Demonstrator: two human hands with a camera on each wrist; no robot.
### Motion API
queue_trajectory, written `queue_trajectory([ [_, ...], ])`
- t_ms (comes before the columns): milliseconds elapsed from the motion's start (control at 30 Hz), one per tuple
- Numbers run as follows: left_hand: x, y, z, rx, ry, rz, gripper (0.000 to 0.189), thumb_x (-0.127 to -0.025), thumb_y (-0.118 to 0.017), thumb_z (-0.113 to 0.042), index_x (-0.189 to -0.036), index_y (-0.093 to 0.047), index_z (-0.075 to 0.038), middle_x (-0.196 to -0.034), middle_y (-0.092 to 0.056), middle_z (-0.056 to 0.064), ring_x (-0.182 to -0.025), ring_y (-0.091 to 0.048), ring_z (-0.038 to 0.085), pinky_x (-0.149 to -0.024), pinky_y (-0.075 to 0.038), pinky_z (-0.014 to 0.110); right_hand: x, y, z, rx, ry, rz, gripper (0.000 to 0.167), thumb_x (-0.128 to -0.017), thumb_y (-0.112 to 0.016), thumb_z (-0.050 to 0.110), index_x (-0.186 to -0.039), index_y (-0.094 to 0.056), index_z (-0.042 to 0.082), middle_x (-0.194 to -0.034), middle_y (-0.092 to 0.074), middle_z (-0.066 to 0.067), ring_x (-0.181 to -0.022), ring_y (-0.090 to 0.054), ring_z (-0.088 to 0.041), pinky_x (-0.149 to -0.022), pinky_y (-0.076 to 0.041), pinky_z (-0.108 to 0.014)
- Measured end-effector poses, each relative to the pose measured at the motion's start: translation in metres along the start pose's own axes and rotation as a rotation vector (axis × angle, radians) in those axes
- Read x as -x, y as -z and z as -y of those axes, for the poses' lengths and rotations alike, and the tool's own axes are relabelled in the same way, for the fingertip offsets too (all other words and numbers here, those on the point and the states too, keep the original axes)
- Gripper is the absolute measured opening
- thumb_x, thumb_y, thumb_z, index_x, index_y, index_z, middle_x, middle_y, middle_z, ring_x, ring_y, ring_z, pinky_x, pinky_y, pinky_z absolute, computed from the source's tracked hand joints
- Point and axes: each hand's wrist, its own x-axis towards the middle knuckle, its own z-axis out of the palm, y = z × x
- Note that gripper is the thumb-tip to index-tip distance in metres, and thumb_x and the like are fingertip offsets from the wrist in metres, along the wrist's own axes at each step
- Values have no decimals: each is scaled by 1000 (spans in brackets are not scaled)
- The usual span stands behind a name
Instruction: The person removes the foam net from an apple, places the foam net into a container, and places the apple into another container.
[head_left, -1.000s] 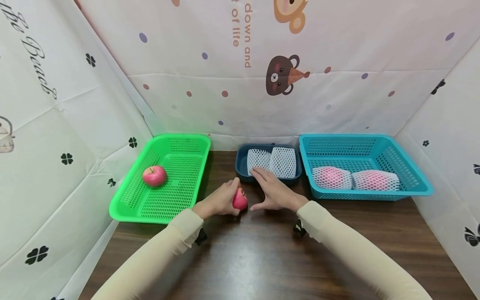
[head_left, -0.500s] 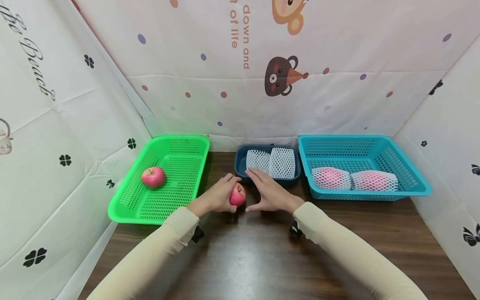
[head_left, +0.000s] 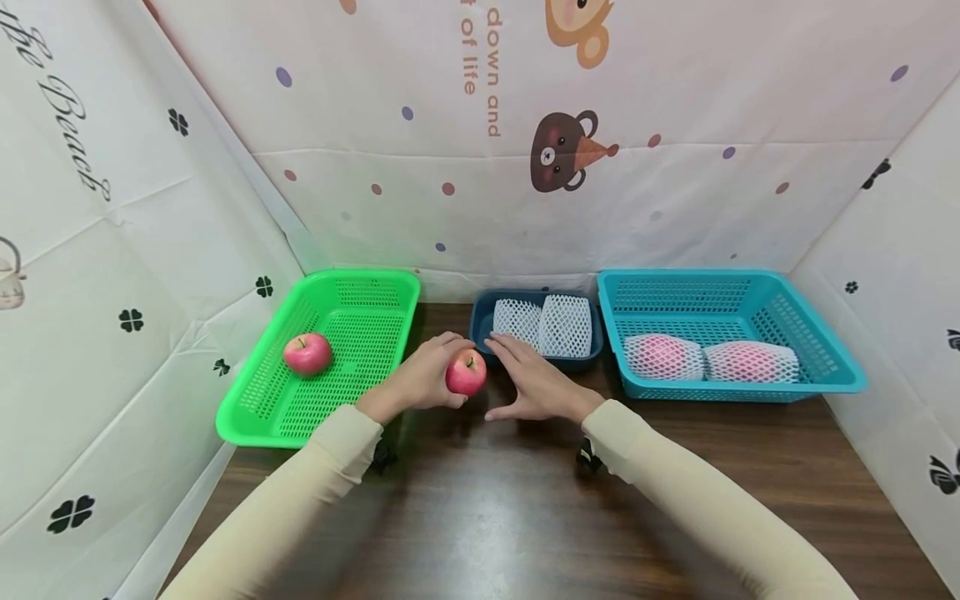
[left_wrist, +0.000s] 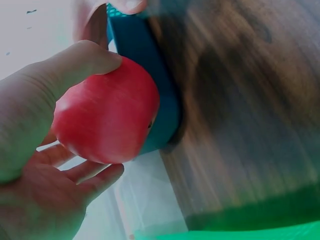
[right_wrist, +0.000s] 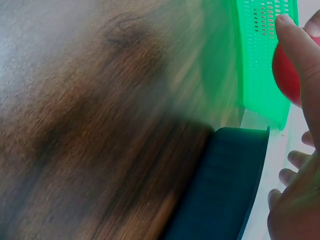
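At your far left, the green basket (head_left: pixel 348 400) stands with a loose apple (head_left: pixel 307 355) in it, unmoved. Next along, your left hand (head_left: pixel 420 375) has drawn leftward over the last second, bringing the held apple (head_left: pixel 466 372) with it; your thumb and fingers curl round the fruit, and it now shows higher in the head view. It sits between your hands, near the dark blue tray (head_left: pixel 573 364), and seems raised off the table (head_left: pixel 487 517), though its underside is hidden. Your right hand (head_left: pixel 536 383) has slid leftward too, thumb and fingers spread wide and holding nothing. That suggests your left hand alone carries the apple while the right is free to help. Inside the tray, the two foam nets (head_left: pixel 566 326) lie where they were. At the far right, two netted fruits (head_left: pixel 663 357) rest side by side in the blue basket (head_left: pixel 795 321), also unmoved.
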Motion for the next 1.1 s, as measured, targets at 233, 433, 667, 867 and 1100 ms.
queue_trajectory([
  [233,3,12,3,9,18,-41,80,-74,-93,-28,-141,-57,-3,-140,-56,14,-124,-54,33,-94,-56,45,-6,-1,3,-6,17,10,120,-78,-77,69,-164,-19,9,-170,-15,-11,-156,-14,-29,-122,-26,-51],
  [433,6,22,7,29,20,-76,81,-73,-93,-25,-141,-56,-1,-139,-56,15,-123,-54,33,-90,-59,44,-11,-1,7,-17,49,-7,118,-79,-77,68,-164,-20,8,-170,-15,-10,-156,-16,-30,-122,-24,-50],
  [667,8,33,17,38,28,-119,81,-72,-93,-24,-140,-57,0,-138,-57,15,-121,-56,33,-91,-58,45,-19,-2,13,-2,81,-10,114,-82,-74,68,-164,-21,11,-169,-19,-14,-157,-14,-30,-123,-23,-51],
  [867,11,46,22,44,48,-139,81,-73,-93,-25,-141,-56,-1,-138,-57,15,-120,-57,33,-90,-59,46,-27,0,19,4,84,0,112,-83,-73,68,-165,-20,13,-170,-18,-10,-157,-14,-30,-122,-25,-51],
  [1100,16,59,30,29,59,-162,82,-75,-92,-26,-144,-54,0,-138,-56,17,-121,-56,34,-89,-59,48,-38,-1,25,16,102,-6,110,-84,-71,69,-164,-21,14,-171,-16,-9,-156,-15,-31,-122,-26,-51],
])
